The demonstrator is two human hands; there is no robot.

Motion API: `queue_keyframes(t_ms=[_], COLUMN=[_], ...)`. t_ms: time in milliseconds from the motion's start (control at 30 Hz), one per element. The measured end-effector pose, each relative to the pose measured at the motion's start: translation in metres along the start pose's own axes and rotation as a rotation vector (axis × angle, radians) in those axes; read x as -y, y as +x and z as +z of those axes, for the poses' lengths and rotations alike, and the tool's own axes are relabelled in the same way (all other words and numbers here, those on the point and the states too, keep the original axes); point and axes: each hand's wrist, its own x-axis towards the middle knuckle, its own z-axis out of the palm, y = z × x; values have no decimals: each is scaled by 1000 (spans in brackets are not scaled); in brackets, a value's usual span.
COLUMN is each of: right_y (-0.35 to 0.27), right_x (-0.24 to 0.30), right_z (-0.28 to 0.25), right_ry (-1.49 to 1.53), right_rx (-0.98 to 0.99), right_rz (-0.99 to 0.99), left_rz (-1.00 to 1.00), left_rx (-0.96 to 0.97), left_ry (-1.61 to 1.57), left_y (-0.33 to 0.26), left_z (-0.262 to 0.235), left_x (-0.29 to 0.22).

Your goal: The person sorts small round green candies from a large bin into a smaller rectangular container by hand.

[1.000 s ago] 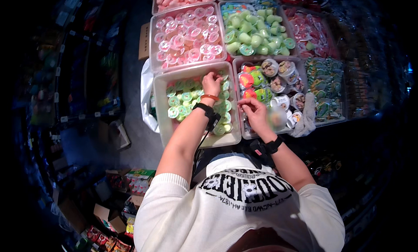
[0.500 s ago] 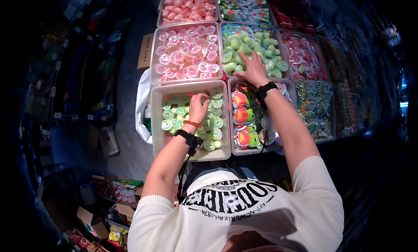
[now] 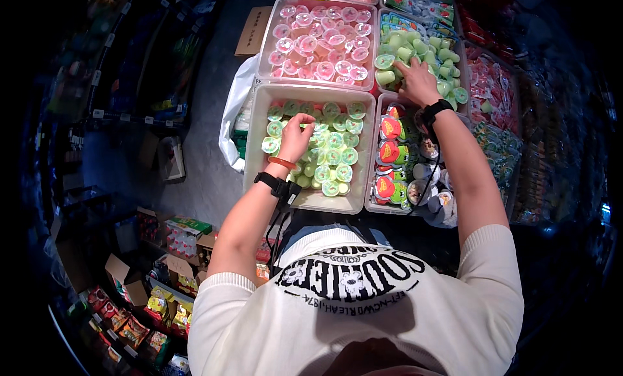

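**Stock record: two hands over bins of jelly cups**

Item 1. My left hand (image 3: 296,137) sits in the near white bin (image 3: 254,142), fingers curled down among the green-lidded jelly cups (image 3: 334,156). I cannot tell whether a cup is pinched under the fingertips or merely touched. An orange band and a black wrist strap sit on that wrist.

Item 2. My right hand (image 3: 416,82) reaches further out, palm down and fingers spread narrow on the pale green cups (image 3: 448,54) in the far bin (image 3: 380,32). Whether it grips one I cannot tell; the fingertips are hidden among the cups. A black watch-like strap circles this wrist.

Item 3. Pink-lidded cups (image 3: 318,45) fill the clear bin directly beyond the green-lidded one, its near wall touching that bin's far wall.

Item 4. Red and orange cups (image 3: 388,152) stand in the bin just right of the green-lidded cups, below my right forearm; grey-lidded cups (image 3: 433,200) lie at its near right corner.

Item 5. A white plastic bag (image 3: 235,110) hangs against the left side of the near bin.

Item 6. A flat cardboard piece (image 3: 253,30) lies on the floor left of the pink bin. Snack packets (image 3: 136,324) line the shelves at lower left.
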Motion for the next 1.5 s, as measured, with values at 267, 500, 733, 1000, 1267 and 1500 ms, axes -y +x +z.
queue_keyframes(t_ms=[267, 500, 733, 1000, 1267, 1500], right_y=[2, 4, -81, -169, -179, -183], right_x=[-12, -40, 48, 156, 156, 151], right_z=[-1, -3, -56, 9, 18, 32], right_ry=[158, 808, 1689, 1804, 1976, 2114], right_rx=[39, 47, 90, 146, 282, 280], right_rz=[-66, 104, 261, 366, 528, 443], left_rz=[-149, -179, -110, -299, -463, -131], left_rx=[-60, -31, 340, 834, 661, 546], left_ry=[-107, -234, -536, -579, -802, -120], left_y=[-16, -16, -30, -60, -46, -6], left_z=[-29, -47, -26, -13, -57, -80], left_x=[13, -8, -71, -83, -42, -10])
